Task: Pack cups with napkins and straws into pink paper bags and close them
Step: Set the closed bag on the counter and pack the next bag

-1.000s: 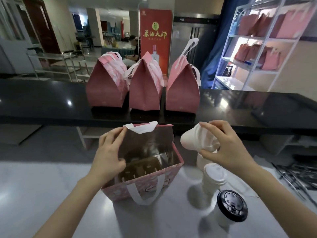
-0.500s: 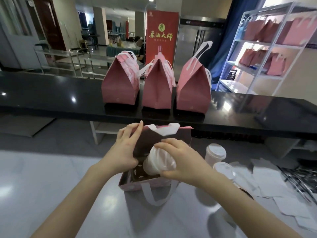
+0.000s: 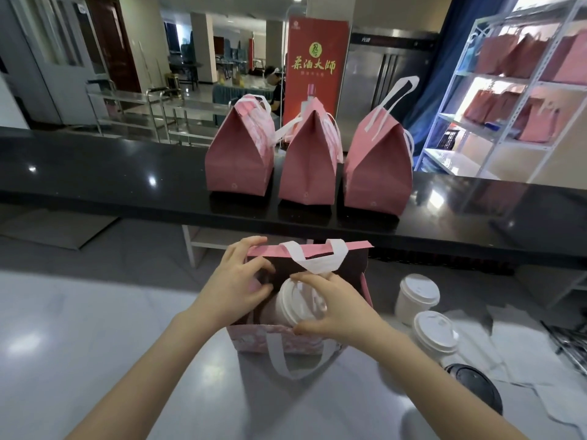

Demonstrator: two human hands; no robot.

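Observation:
An open pink paper bag [image 3: 254, 339] with white handles stands on the grey table in front of me. My left hand [image 3: 236, 287] holds the bag's left wall at the rim, fingers curled over it. My right hand [image 3: 333, 308] grips a white lidded cup [image 3: 293, 308] that is tilted and partly inside the bag's mouth. To the right of the bag stand two white-lidded cups [image 3: 417, 296] [image 3: 435, 333] and a cup with a black lid [image 3: 476, 389]. White napkins [image 3: 533, 354] lie spread at the right.
Three closed pink bags [image 3: 238, 154] [image 3: 309, 163] [image 3: 378, 166] stand in a row on the black counter [image 3: 95, 173] behind the table. A white shelf rack [image 3: 505, 100] at the right holds more pink bags. Metal utensils [image 3: 571, 342] lie at the far right edge.
My right hand carried the white cup from right of the bag to over its mouth and lowered it partly in. My left hand stayed on the bag's left wall.

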